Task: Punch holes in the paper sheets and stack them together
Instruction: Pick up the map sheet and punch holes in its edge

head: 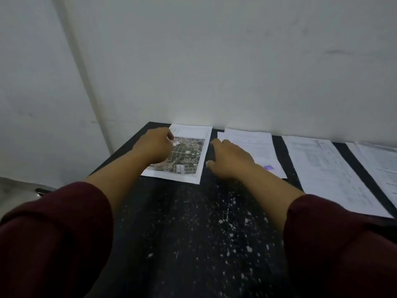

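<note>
Several paper sheets lie in a row on a black speckled table (193, 222) against the wall. At the left is a sheet with an aerial photo (189, 155). My left hand (153, 145) hovers over its left part with the fingers curled; I cannot tell if it touches the paper. Beside it lies a text sheet with a purple mark (255, 147). My right hand (229, 161) rests palm down between these two sheets, covering the text sheet's left edge, fingers apart. No hole punch is in view.
Two more printed sheets, one in the middle right (330, 175) and one at the far right edge (380, 162), lie on the table. A white wall (236, 61) rises directly behind the papers. A grey object (19, 190) sits low at the left, off the table.
</note>
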